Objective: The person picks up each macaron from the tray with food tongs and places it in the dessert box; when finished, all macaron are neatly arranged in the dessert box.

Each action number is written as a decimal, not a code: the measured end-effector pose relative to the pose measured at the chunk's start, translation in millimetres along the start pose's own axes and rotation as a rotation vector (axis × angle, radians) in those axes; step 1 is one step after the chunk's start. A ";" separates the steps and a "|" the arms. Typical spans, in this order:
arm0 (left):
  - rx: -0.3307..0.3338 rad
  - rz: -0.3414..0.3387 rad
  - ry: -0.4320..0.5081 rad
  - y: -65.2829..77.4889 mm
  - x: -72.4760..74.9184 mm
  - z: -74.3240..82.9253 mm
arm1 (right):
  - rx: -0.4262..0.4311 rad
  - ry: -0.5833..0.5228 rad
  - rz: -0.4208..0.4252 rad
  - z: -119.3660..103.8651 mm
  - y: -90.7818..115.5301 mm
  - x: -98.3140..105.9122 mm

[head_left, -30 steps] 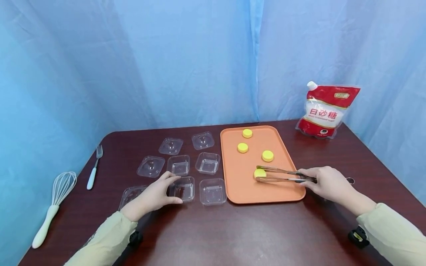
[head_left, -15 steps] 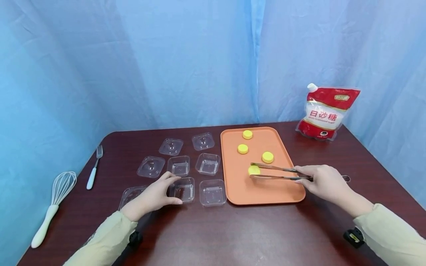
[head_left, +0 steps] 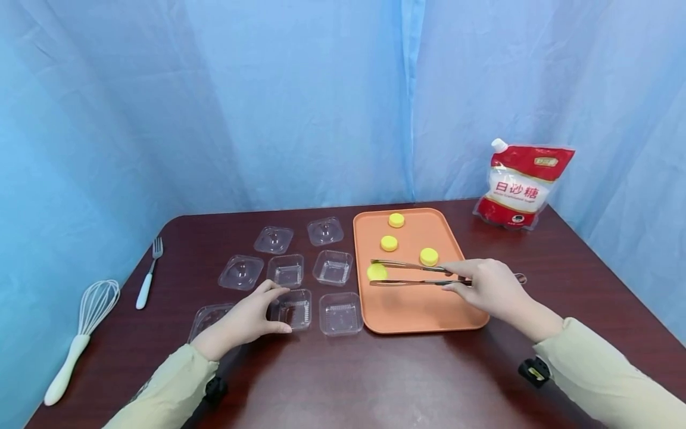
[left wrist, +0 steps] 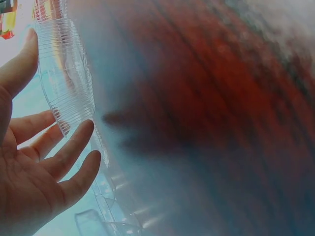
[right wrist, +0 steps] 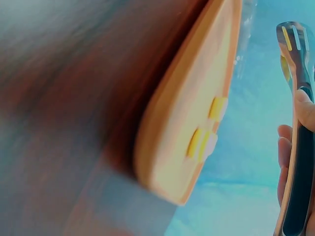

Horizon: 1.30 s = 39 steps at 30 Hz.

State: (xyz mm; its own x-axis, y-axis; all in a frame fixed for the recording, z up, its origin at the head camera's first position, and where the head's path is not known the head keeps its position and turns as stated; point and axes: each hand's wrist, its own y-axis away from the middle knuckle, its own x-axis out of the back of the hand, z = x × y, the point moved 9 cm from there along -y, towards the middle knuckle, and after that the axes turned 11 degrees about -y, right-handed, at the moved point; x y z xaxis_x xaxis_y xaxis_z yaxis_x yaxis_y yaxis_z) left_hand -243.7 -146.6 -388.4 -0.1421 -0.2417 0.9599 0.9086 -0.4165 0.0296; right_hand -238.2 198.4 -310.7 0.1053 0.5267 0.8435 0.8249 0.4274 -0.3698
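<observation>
My right hand [head_left: 492, 287] grips metal tongs [right wrist: 298, 59] with dark handles. Between the tong tips, raised above the tray's left side, is a round yellow cake-like piece [head_left: 377, 273]. Below lies an orange tray [head_left: 418, 313] bearing three more yellow pieces, one of them [head_left: 429, 257] close behind the tongs. At the left, my left hand [head_left: 248, 316] holds a square clear plastic box [head_left: 296, 310] by its sides; in the left wrist view the thumb and fingertips meet the box's ribbed wall [left wrist: 69, 73]. A second clear box [head_left: 340, 314] stands between this one and the tray.
Two more clear boxes, one of them nearest the tray [head_left: 333, 268], stand behind. Domed clear lids [head_left: 274, 240] lie around them, one partly under my left forearm. A whisk [head_left: 86, 333] and a fork [head_left: 150, 271] lie far left. A red sugar pouch [head_left: 522, 187] stands back right.
My right hand has moved left with the tongs, carrying the yellow piece up and toward the tray's left edge. My left hand stays at its box.
</observation>
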 end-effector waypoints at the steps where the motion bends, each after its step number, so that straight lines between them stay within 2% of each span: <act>1: 0.002 -0.002 0.002 0.2 -0.3 -0.2 | 0.014 -0.002 0.005 -3.4 -2.0 -1.0; 10: -0.001 0.008 0.007 -0.1 0.1 1.2 | 0.146 -0.026 0.043 -31.4 -17.9 -9.3; 21: -0.003 0.008 0.004 -0.3 2.4 1.8 | 0.269 0.001 0.022 -72.4 -38.7 -29.0; 29: -0.009 0.007 -0.002 0.8 1.4 2.0 | 0.284 -0.025 -0.051 -90.5 -47.5 -48.0; 39: 0.010 0.006 -0.005 -0.8 -0.5 -0.4 | 0.350 -0.023 -0.061 -104.4 -51.0 -61.9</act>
State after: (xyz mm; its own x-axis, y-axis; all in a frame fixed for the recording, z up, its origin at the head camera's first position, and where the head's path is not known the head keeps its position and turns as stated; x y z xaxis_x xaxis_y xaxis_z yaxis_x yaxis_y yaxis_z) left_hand -244.5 -146.5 -389.0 -0.1341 -0.2397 0.9615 0.9133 -0.4065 0.0261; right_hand -228.8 67.4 -303.3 0.0455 0.5069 0.8608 0.5887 0.6826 -0.4330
